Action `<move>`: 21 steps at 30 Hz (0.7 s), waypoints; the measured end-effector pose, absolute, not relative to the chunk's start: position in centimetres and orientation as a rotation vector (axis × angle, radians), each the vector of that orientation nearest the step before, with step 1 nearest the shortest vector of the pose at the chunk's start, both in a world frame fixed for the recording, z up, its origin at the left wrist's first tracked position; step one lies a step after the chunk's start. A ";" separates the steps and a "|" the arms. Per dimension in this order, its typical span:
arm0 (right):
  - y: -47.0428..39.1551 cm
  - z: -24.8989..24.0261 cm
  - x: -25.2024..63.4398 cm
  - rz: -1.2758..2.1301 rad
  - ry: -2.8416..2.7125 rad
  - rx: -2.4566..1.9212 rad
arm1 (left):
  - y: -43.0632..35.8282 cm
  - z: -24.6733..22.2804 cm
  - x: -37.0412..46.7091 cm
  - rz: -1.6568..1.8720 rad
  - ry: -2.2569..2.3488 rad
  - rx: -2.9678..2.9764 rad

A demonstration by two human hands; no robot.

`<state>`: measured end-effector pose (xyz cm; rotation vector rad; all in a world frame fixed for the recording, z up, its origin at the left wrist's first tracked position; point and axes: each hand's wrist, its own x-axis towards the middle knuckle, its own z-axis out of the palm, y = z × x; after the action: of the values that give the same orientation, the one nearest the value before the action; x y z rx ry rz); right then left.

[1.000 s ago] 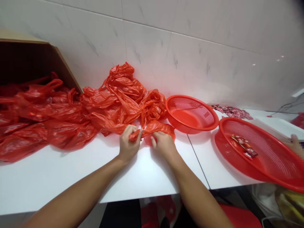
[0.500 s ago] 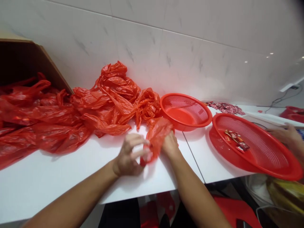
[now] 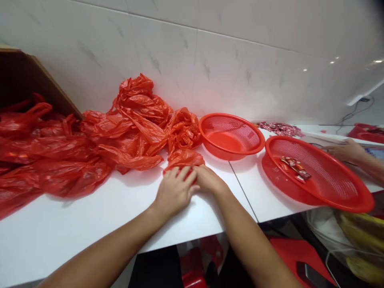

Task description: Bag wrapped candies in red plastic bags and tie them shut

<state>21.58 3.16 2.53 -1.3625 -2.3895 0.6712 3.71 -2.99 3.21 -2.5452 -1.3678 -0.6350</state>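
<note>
Fingers of the left hand, spread apart half a second ago, now curl over the red bag beside the right hand; whether either grips is hidden. The bag, now worked two-handed, lies on the worktop.

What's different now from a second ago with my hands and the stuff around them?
Your left hand let go of the twisted end of the bag and moved right, its fingers now spread over the bag. Your right hand now meets it there, and the bag is bunched closer in. Whether either hand grips it is unclear. The bag pile, small basket, large basket and packets stayed put.
</note>
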 end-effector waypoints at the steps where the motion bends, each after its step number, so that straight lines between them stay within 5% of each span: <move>1: 3.1 2.5 21.5 0.678 -2.403 -1.335 | -2.3 3.4 3.0 -0.538 -1.519 -2.466; 5: 3.0 2.5 21.3 0.671 -2.483 -1.187 | -0.4 4.2 0.4 -0.245 -1.896 -2.307; 11: 3.2 2.9 21.9 0.605 -2.453 -1.249 | 0.3 4.6 -1.7 -0.256 -2.003 -2.409; 21: 4.3 3.2 23.2 0.451 -2.128 -1.652 | 0.0 3.9 -1.6 -0.464 -1.552 -2.769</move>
<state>23.23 4.32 3.23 -1.6515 -2.1277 0.4514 -1.55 0.05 3.93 -2.7694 -1.5524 -0.4641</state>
